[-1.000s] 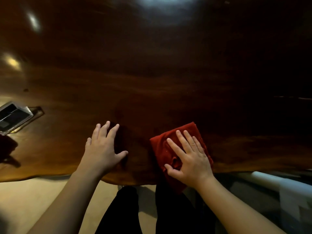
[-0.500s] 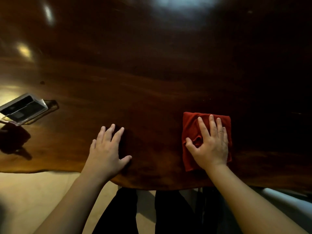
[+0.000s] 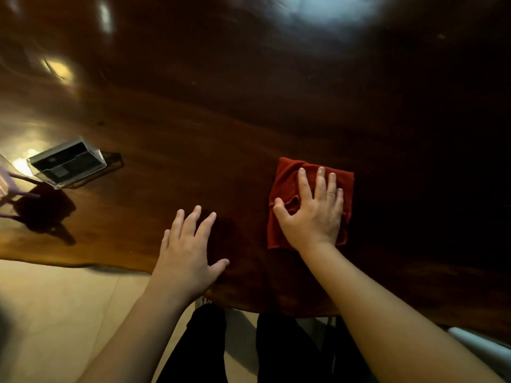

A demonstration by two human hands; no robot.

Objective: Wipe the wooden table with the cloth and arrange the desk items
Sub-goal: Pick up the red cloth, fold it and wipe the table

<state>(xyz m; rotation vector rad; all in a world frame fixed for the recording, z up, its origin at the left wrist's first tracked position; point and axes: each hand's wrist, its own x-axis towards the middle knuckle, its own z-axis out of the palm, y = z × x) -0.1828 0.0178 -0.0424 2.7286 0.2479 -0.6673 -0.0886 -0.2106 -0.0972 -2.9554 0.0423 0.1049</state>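
A folded red cloth (image 3: 287,175) lies flat on the dark, glossy wooden table (image 3: 221,120), right of centre. My right hand (image 3: 312,214) presses down on the cloth with its fingers spread and the thumb pinching a fold. To its left, my left hand (image 3: 188,252) rests palm down on bare wood near the table's front edge, fingers apart and holding nothing. A clear plastic holder with dark cards (image 3: 66,161) stands on the table at the left.
The table's wavy front edge runs along the bottom, with pale floor (image 3: 55,313) below it and my dark trouser legs (image 3: 249,349) between my arms. A blurred pale object (image 3: 8,186) sits at the far left edge. A white thing (image 3: 481,346) shows at the bottom right.
My right hand has slid the red cloth away from the front edge and to the right across the table. My left hand has stayed planted on the wood.
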